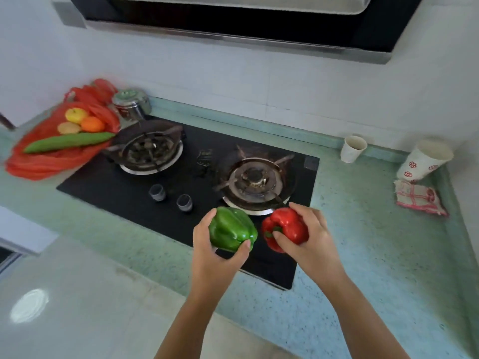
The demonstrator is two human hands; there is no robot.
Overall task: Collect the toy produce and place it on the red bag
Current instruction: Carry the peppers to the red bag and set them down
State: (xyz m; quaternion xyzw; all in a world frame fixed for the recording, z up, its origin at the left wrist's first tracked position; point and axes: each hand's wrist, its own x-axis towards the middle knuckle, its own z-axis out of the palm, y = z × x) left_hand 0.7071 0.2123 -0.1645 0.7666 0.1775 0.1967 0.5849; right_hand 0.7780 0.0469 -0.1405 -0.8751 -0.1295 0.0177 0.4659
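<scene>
Peppers occupy both hands. The left hand (215,252) curls its fingers (207,216) and thumb round a glossy green toy bell pepper (230,228). The right hand (308,239) grips a glossy red toy bell pepper (287,226) the same way. The two are held side by side, just apart, above the near edge of the black glass gas hob (181,177).

By my reading the pick-up is done and the carry is the step in hand. The next move calls for a long swing across the hob to the crumpled red plastic bag (39,161), which lies on the pale green bench (363,229) at the hob's far left corner. Each pepper then needs setting down where it will neither roll off nor knock the rest.

On the bag lie a yellow toy apple (76,114), a round toy orange (92,124), a brownish oval toy (68,127) and a long green toy cucumber (70,141). Behind that same corner stands a lidded steel pot (132,102), its contents hidden. Beyond the hob's right edge stands a small white paper cup (353,149) that looks empty, though the view into it is poor. Further right is a larger patterned paper cup (425,159), tilted, its inside unseen.
</scene>
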